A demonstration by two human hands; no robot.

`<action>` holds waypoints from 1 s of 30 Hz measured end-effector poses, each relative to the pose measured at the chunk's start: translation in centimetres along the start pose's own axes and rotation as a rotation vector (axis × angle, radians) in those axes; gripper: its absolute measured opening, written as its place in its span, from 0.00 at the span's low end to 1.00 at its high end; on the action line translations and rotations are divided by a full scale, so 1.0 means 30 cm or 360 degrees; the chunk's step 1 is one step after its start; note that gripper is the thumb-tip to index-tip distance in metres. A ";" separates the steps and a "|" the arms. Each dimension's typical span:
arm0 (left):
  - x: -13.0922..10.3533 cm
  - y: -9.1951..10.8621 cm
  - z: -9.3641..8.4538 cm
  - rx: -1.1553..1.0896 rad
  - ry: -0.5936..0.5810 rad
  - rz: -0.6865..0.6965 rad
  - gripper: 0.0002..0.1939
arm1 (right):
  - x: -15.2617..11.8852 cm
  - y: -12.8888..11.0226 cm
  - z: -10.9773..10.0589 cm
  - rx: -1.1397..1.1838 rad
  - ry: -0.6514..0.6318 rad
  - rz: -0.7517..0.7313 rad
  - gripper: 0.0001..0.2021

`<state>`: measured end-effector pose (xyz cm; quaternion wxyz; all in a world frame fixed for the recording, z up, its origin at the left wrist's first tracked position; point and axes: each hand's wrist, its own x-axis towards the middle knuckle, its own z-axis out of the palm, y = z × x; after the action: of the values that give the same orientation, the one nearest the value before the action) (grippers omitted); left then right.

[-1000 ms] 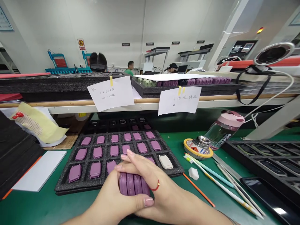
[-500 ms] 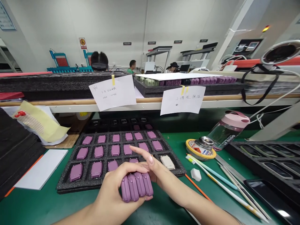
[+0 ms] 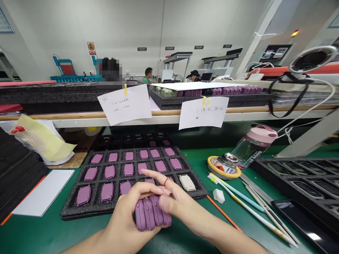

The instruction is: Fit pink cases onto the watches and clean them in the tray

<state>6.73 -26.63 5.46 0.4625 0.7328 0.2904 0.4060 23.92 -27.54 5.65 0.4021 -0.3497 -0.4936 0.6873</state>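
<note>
Brought the right hand inward since half a second ago, laying its thumb over the right end of the row. Gripping the purple cases, at least four side by side, in the closed left hand, above the green table and just this side of the foam tray. Touching with the right as well, but can't tell whether closed on any. Seems, as a step, to be steadying or squaring up the row; calls next, most likely, for even pressure, so as not to let one slip. Watch the orange stick, just beside the tray's corner and near the right forearm. Note more purple pieces in the tray's pockets, plus one white piece. Farther right, mind the white lump, the brushes and the pink-lidded bottle. Beyond, see a shelf hung with two paper notes, likely to limit reach; past that, a person in green.
</note>
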 end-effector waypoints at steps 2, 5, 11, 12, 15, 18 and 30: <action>0.001 -0.005 -0.005 -0.0013 -0.0050 0.0065 0.17 | -0.003 -0.002 0.005 -0.0059 -0.0003 -0.0024 0.57; 0.002 -0.014 -0.015 0.0015 -0.0122 0.0128 0.17 | -0.006 -0.002 0.018 -0.0116 0.0087 -0.0039 0.57; -0.003 -0.040 -0.026 0.0064 -0.0165 0.0169 0.22 | -0.008 0.022 0.034 0.0041 0.0089 -0.0050 0.58; -0.004 -0.042 -0.026 0.0078 -0.0160 0.0174 0.22 | -0.007 0.027 0.035 0.0049 0.0091 -0.0051 0.58; -0.008 -0.044 -0.023 0.0163 -0.0141 0.0192 0.22 | -0.006 0.028 0.033 0.0019 0.0090 -0.0055 0.60; -0.012 -0.040 -0.022 0.0290 -0.0096 0.0162 0.22 | -0.019 -0.026 0.017 -0.0220 0.0046 -0.0075 0.49; 0.019 -0.070 -0.017 0.0411 0.0243 -0.0161 0.36 | -0.214 -0.084 -0.214 -0.2539 0.1041 0.0738 0.09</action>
<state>6.47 -25.11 3.86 0.3610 0.7376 0.4110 0.3958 32.85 -30.29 6.90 0.0108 -0.7951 -0.6024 0.0691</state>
